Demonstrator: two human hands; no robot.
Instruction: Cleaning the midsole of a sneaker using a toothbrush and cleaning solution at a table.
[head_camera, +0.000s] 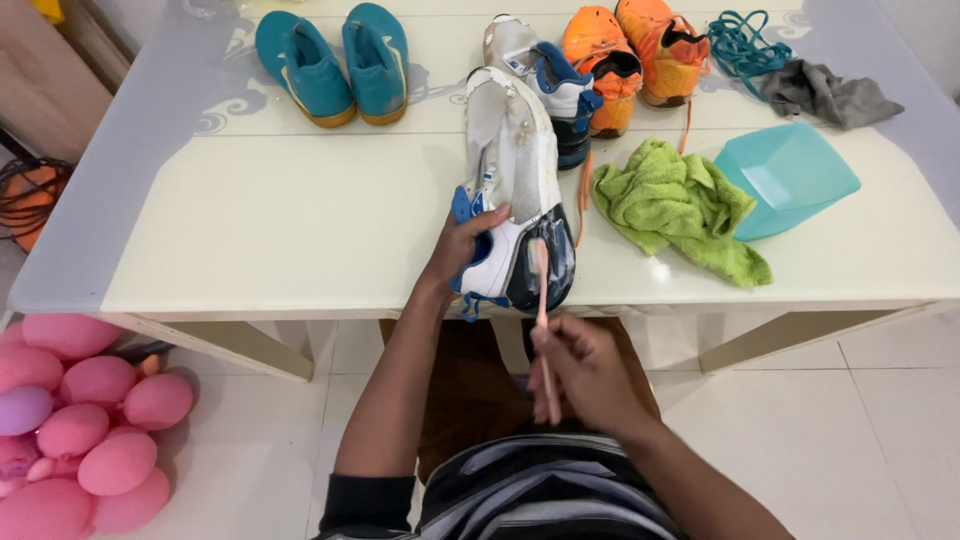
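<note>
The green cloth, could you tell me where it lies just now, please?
In the head view, the green cloth lies on the table's right half, between the white shoe held by the left hand and the teal tub.

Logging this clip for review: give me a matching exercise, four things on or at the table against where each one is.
Things:
1. white shoe
2. toothbrush
3. green cloth
4. teal shoes

Places:
A. far left part of the table
B. held in the right hand
C. gripped by the left hand, sole turned up
D. lying beside the turquoise tub

Pairs: 1-C, 2-B, 3-D, 4-A
</note>
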